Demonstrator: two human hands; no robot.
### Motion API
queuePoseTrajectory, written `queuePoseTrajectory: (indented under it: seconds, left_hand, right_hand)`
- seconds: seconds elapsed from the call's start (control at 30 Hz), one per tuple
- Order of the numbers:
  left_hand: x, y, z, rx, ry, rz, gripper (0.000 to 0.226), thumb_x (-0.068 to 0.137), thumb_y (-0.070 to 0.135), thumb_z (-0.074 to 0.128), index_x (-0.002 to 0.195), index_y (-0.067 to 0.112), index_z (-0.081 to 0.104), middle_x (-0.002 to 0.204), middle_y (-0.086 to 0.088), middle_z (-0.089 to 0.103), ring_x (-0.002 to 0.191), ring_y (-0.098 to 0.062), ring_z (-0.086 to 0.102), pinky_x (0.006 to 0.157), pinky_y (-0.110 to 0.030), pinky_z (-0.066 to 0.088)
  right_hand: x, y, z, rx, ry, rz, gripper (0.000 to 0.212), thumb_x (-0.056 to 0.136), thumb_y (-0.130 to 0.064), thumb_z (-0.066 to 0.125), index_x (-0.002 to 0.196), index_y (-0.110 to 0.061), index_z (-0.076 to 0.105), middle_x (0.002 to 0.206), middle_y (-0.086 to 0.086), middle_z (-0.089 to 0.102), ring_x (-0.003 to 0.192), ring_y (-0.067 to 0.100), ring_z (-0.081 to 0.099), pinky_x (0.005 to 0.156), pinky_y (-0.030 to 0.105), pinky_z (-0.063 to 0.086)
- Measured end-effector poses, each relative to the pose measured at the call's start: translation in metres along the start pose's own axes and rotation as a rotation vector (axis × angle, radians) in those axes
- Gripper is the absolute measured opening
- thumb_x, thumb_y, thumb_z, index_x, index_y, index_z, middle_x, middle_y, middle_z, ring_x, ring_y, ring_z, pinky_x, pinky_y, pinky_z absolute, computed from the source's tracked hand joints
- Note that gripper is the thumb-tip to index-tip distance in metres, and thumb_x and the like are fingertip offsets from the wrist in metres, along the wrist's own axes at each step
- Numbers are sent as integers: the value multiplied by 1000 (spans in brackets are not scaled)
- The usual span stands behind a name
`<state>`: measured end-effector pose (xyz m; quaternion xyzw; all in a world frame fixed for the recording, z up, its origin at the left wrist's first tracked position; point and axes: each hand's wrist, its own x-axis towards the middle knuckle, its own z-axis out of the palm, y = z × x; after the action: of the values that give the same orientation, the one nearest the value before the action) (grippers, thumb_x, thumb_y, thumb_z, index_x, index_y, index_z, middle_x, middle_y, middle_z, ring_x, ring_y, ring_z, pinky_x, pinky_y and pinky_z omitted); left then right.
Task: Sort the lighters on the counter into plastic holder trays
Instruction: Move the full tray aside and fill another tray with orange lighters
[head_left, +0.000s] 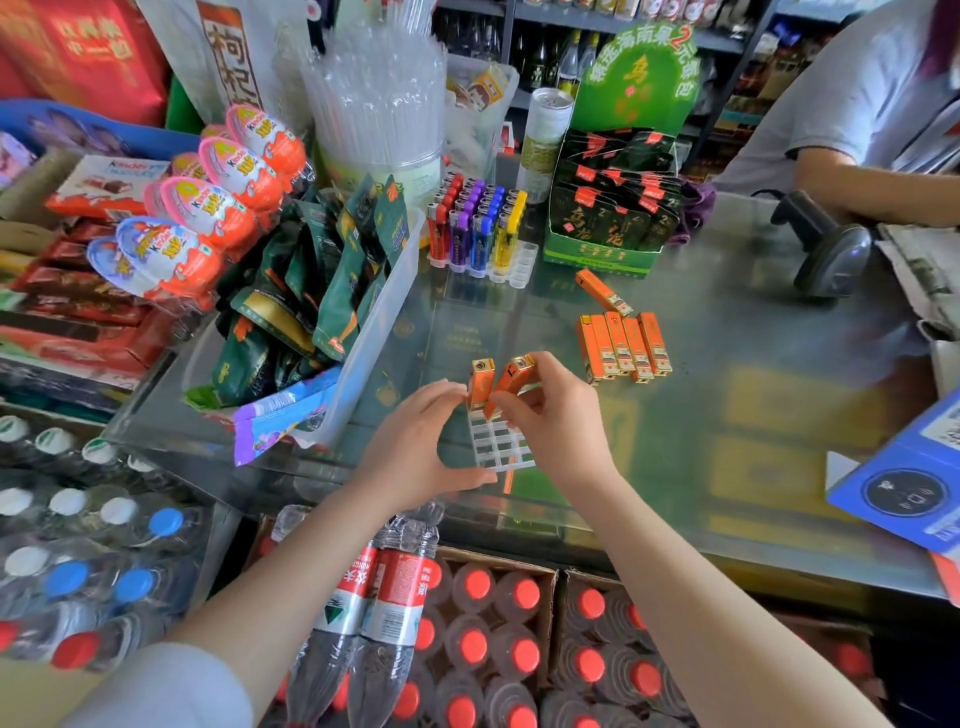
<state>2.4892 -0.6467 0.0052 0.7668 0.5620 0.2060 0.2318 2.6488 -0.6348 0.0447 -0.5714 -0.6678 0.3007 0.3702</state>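
Observation:
A clear plastic holder tray (500, 446) lies on the glass counter between my hands. One orange lighter (480, 383) stands upright in its far row. My left hand (415, 441) touches that lighter with its fingertips while its thumb lies along the tray's near edge. A second orange lighter (511, 383) is pinched in my right hand (556, 415), tilted, its lower end at the tray next to the first. Several orange lighters (623, 348) lie side by side to the right, with one more orange lighter (602, 292) behind them.
A second tray (522, 265) of red, purple, blue and yellow lighters stands at the back. A clear bin of snack packets (363, 332) sits left, a green display box (602, 254) behind, a barcode scanner (831, 249) and another person's arm (872, 187) right. Bottled water is stacked below.

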Motion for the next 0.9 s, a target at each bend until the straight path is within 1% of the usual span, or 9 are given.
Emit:
queuePoseTrajectory:
  seconds: [0.1,0.23,0.37,0.5,0.63,0.7,0.77,0.83,0.9]
  left_hand:
    - [0,0,0,-2,22,13,91,52,69,53,126,16,47,134,3,45,122,-13,41,99,-25,30]
    - [0,-1,0,11,29,20,92,52,69,52,125,14,48,134,1,46,123,-14,41,97,-24,29]
    - [0,-1,-1,-2,9,32,89,55,68,54,128,18,45,133,5,45,121,-11,39,98,-24,30]
    - [1,-2,-3,-52,-28,21,86,55,65,57,126,19,46,129,6,46,121,-10,38,101,-27,31]
    - [6,-5,-5,-6,-28,42,85,52,64,62,120,15,51,121,2,50,115,-14,42,99,-30,34]
    - [10,-4,-7,42,-47,48,83,54,59,72,119,14,50,121,2,49,114,-14,41,97,-28,32]
    - [14,-3,-8,74,-60,55,82,55,58,74,120,14,49,121,2,49,113,-15,41,94,-25,30]
    - [18,-3,-10,64,-59,60,85,53,67,64,117,13,51,117,0,50,109,-17,44,92,-29,34]
    - [22,-4,-11,33,-54,45,87,50,72,55,115,13,52,114,1,50,105,-16,45,92,-31,37]
  right_hand:
    - [2,8,-1,-10,46,-25,16,79,-16,68,83,-17,52,79,6,68,67,18,63,63,31,54]
    - [8,14,-5,-50,16,-84,17,78,-15,69,82,-13,53,77,7,67,66,20,64,63,35,54]
    - [17,13,-8,-142,-137,-279,22,76,-16,72,83,-1,57,74,9,62,61,24,61,58,34,50]
    - [31,16,-13,-254,-255,-277,22,78,-12,70,81,3,53,73,15,61,64,30,58,60,38,48]
    - [38,14,-14,-345,-342,-308,25,80,-17,69,76,-1,49,71,9,53,61,25,46,56,31,36]
    - [39,13,-16,-479,-433,-289,20,82,-21,66,84,-8,51,80,5,52,68,23,49,61,31,39]
    - [41,16,-25,-562,-542,-291,22,83,-21,64,99,-9,55,91,0,49,77,19,51,67,30,44]
    - [47,19,-38,-435,-486,-323,19,82,-10,59,101,-8,57,93,-1,50,78,13,49,67,27,44]
    - [61,27,-49,-333,-260,-257,28,81,0,50,106,-6,61,99,5,60,79,11,49,72,25,45]
